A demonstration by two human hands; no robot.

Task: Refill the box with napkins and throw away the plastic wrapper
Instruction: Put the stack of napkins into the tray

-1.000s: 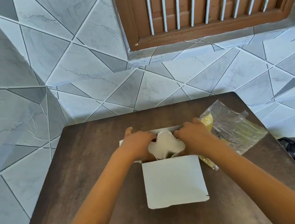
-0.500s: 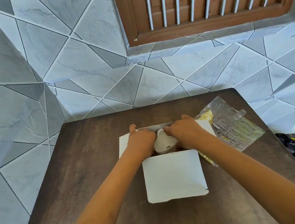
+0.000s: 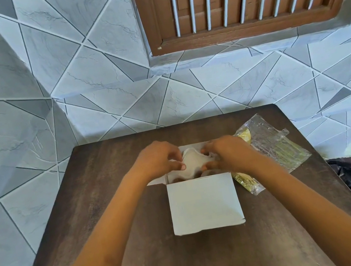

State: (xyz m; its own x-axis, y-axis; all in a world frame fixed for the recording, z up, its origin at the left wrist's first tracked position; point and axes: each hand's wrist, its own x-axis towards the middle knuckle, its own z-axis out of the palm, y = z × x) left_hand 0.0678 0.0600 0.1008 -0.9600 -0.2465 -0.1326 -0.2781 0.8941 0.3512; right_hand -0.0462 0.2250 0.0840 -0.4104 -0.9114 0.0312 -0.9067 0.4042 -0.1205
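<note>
Honestly, the napkins [image 3: 192,162] could buckle and snag on the rim of the white box [image 3: 204,202], since I squeeze them into a bow. They sit at its open top, pinched between my left hand [image 3: 160,161] and right hand [image 3: 227,154], with my fingers [image 3: 181,167] curled over both edges. The plastic wrapper [image 3: 273,148] lies just to the right on the tabletop [image 3: 96,170].

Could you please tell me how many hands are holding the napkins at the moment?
2: the left hand pinches the napkins from the left, the right hand from the right, above the open box.
</note>
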